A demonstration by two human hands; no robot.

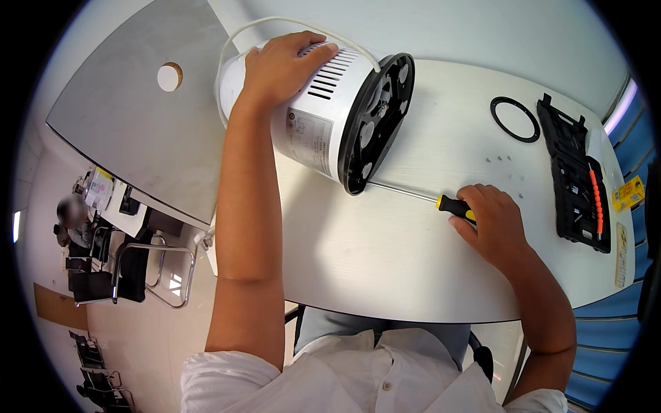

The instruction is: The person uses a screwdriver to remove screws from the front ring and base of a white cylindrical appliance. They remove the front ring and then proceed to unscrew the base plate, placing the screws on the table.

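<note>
One person's left hand (284,67) spreads over an appliance (337,107); the right hand (494,221) grips a screwdriver (452,206). Rightward lies a toolbox (563,206).

the person wears a white shirt (330,378). it looks soft and loose, with lots of little wrinkles. down the front is a small round button (387,387). the left sleeve (231,375) and the right sleeve (542,401) are white too, and they stop above the elbows. the forearms are bare, and so are the left hand (284,71) and the right hand (497,224). the pants (322,326) are a pale grey-blue.
</note>
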